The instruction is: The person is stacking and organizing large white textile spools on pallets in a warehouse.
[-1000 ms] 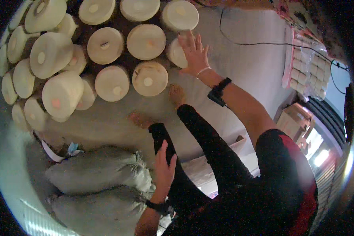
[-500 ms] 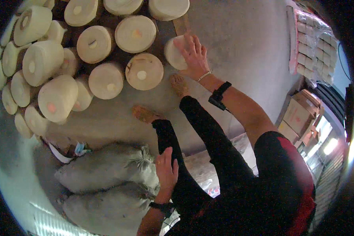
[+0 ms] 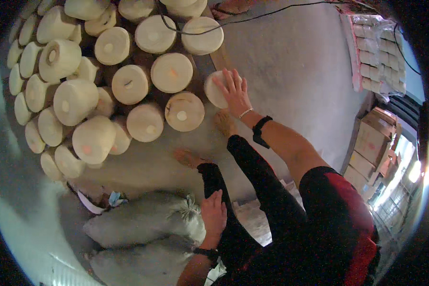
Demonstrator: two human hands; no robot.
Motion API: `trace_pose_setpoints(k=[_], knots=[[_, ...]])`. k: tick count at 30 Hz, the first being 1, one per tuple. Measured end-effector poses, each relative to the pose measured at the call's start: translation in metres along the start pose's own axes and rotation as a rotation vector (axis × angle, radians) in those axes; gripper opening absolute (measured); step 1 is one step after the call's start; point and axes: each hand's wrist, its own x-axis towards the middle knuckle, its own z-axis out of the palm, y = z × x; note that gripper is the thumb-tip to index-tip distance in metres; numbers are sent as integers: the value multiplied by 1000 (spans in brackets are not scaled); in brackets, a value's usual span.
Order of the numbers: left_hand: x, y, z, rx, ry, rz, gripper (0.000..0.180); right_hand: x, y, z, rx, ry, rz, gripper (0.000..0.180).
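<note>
My right hand (image 3: 235, 95) lies on a pale cream roll (image 3: 215, 90) standing on the floor, with its fingers spread over the top and not wrapped round it. This roll, which looks like a cone of wound yarn, stands just right of a cluster of similar rolls. The closest of these is a roll with a brownish mark (image 3: 185, 111). Against my left thigh rests my left hand (image 3: 214, 212), fingers stretched out and nothing seen in it.
Many cream rolls (image 3: 130, 84) are grouped at the upper left. Two tied, stuffed sacks (image 3: 143, 218) lie at the lower left. A thin black cable (image 3: 252, 20) crosses the top. Plastic-wrapped stacked packs (image 3: 374, 55) and cardboard boxes (image 3: 369, 143) stand along the right.
The view has shifted, so the rolls and sacks appear lower and further right. A black cable now shows across the top. My right hand stays on the roll, my left on the thigh.
</note>
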Motion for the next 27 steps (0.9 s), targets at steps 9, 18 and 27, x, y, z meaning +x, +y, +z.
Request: trace_pose_setpoints(k=[9,18,27], knots=[[-7,-8,9,103,-46,-16,52,0,2,2,-168,22,-34,128],[-10,-14,11,134,-87,-18,52,4,4,-7,-89,0,-40,128],[-4,-14,1,114,-148,-22,50,-11,-2,-5,13,-36,-18,113]])
